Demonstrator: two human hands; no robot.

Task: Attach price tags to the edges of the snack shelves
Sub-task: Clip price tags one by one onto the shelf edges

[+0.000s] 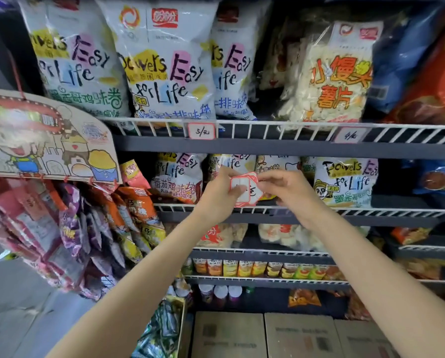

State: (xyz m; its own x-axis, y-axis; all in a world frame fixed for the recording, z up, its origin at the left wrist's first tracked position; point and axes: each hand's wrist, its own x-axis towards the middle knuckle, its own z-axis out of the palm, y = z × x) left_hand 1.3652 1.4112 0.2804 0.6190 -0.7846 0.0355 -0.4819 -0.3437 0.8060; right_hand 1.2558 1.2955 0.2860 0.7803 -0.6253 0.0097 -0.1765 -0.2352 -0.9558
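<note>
I hold a small stack of white price tags with red borders (246, 189) in front of the second shelf's wire edge (358, 211). My left hand (221, 193) grips the stack from the left, thumb across the front tag. My right hand (286, 188) pinches the right edge of a tag. Two tags hang on the upper shelf's wire edge (281, 127): one marked 5 (201, 131) and one further right (350, 135).
Large white snack bags (164, 60) fill the upper shelf, more bags (345, 180) the second. A cardboard display (48, 138) with hanging snack packets (74, 228) juts out at left. Lower shelves hold small packs and cups; cardboard boxes (268, 334) stand at the bottom.
</note>
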